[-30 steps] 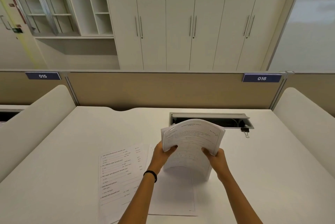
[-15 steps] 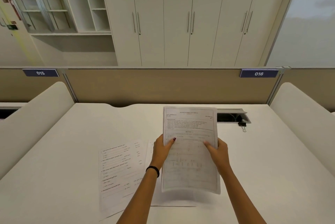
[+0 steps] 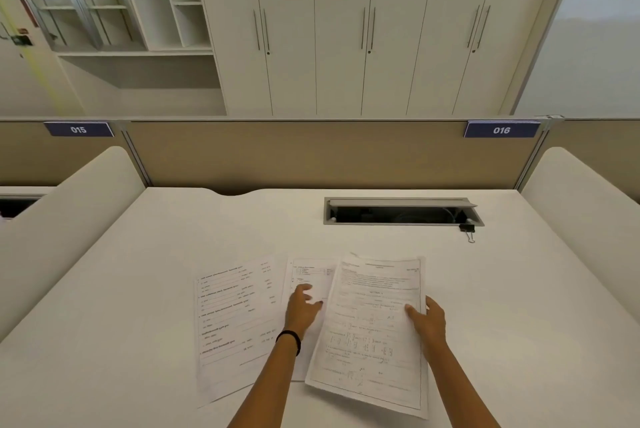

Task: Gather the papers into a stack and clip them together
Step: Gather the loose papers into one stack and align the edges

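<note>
The stack of papers [image 3: 375, 327] now lies on the white bench [image 3: 138, 289], long axis running away from the person and tilted slightly right, no longer held upright. The right hand [image 3: 427, 320] pinches its right edge; the left hand [image 3: 303, 308] has let go, its grip released over the middle sheet [image 3: 311, 275].

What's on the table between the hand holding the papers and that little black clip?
Nothing. In the head view, only bare white table lies between the right hand and the binder clip.
</note>
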A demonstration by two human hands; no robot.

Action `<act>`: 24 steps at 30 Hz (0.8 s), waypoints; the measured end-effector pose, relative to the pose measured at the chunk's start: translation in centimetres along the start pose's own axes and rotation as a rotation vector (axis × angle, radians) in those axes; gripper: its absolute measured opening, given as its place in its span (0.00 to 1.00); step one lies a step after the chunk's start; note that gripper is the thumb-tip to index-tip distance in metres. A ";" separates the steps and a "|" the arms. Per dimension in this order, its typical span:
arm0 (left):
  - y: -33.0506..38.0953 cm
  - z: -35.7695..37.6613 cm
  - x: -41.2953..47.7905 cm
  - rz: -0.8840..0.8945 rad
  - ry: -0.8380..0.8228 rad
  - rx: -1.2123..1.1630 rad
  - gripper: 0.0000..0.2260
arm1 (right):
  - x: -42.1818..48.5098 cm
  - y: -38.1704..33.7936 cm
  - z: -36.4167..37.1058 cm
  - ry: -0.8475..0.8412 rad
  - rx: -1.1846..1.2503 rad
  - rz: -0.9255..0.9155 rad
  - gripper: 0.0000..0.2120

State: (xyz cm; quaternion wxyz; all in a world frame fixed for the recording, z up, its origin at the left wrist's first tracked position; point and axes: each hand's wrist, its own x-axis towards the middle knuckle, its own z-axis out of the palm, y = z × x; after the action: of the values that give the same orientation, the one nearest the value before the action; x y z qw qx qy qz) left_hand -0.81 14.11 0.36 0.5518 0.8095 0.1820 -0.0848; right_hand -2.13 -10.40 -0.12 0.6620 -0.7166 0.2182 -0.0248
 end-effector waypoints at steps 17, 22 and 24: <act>-3.5 -2.2 1.6 -0.117 0.142 0.183 0.25 | 1.4 1.6 1.0 -0.006 -0.054 0.109 0.16; -3.4 -2.1 1.9 -0.084 0.153 0.093 0.18 | 2.2 1.6 2.1 -0.153 -0.048 0.096 0.16; -3.1 -1.9 2.0 -0.079 0.139 0.148 0.20 | 2.5 1.7 2.8 -0.183 -0.059 0.095 0.15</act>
State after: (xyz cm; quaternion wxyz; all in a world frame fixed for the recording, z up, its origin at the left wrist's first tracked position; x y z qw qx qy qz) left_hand -0.33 17.30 -2.28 0.4725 0.8443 0.2448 -0.0632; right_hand 0.61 -8.68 -2.75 0.6584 -0.7237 0.1914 0.0787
